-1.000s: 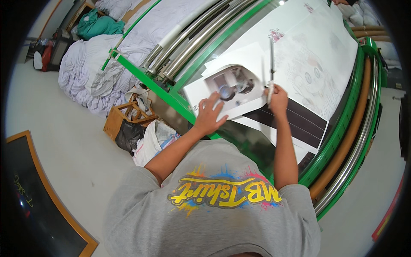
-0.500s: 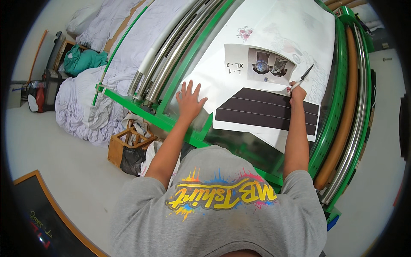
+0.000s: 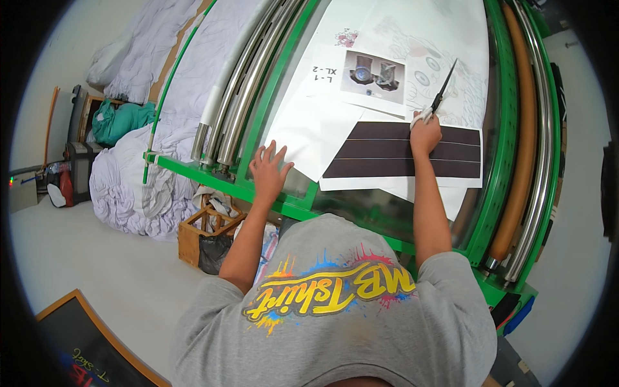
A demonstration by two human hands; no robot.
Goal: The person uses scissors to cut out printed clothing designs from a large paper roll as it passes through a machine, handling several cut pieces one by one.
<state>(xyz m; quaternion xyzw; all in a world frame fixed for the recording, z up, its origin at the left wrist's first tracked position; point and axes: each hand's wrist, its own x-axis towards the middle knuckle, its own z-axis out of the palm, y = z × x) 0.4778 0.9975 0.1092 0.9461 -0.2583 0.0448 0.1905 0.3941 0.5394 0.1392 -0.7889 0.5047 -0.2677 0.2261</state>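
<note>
My right hand point(image 3: 425, 134) is closed round the pale handles of a pair of scissors point(image 3: 441, 94), whose dark blades point up and away over the paper. Under that hand lies a white sheet printed with a dark panel crossed by thin pale lines point(image 3: 374, 149). With fingers spread, my left hand point(image 3: 269, 169) rests at the near left edge of the large white paper point(image 3: 303, 145), holding nothing. A smaller sheet with a printed picture of two dark garments point(image 3: 375, 74) lies beyond the dark panel. Faint drawings show on the paper at the far right.
The papers lie on a green-framed machine point(image 3: 193, 173) with metal rollers point(image 3: 248, 109) on the left and a brown roller point(image 3: 523, 122) on the right. White cloth point(image 3: 132, 187) is heaped at the left, near a wooden stool point(image 3: 193, 242). A framed blackboard point(image 3: 84, 335) stands lower left.
The dark-lined sheet and the garment picture appear shifted slightly, as the whole view has moved. My right hand has come left over the dark panel with the scissors. My left hand stays spread.
</note>
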